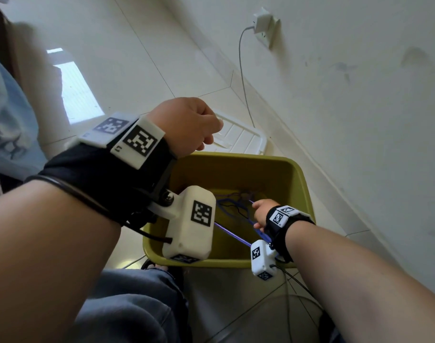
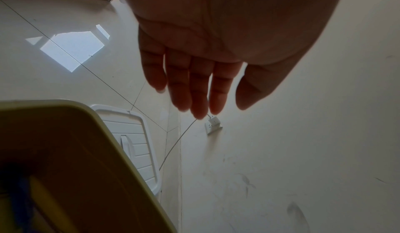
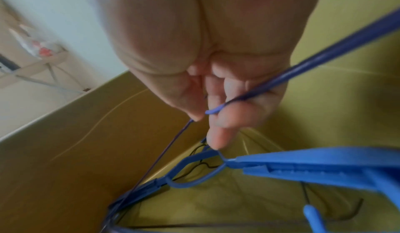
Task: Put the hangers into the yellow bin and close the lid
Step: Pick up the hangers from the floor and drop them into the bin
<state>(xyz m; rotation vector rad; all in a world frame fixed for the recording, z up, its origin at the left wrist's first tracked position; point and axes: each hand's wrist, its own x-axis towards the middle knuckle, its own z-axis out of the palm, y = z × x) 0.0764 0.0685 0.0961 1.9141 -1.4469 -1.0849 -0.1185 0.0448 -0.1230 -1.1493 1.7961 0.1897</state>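
Deep in the yellow bin (image 1: 299,184), the right hand (image 1: 262,214), fingers (image 3: 218,134) curled tight round the thin bar of a blue hanger (image 3: 337,48). Below it, more blue hangers (image 3: 303,166) lying at the bottom of the bin, mixed with thin dark wire ones (image 3: 309,200). Up over the far left corner of the bin, the left hand (image 1: 186,125), holding nothing; from the head view a loose fist, from the wrist view fingers (image 2: 199,89) straight, close together and relaxed. Bin on the floor (image 1: 127,60), its top wide open. Just past it, flat on the floor next to the wall (image 1: 347,120), the white lid (image 1: 241,137), touching or nearly touching the far rim of the bin. On the wall, a white socket (image 1: 263,26) with a plug and a thin pale cable (image 1: 242,78) running down behind the lid. At the bottom, a knee in blue jeans (image 1: 127,308), close to the near side of the bin.
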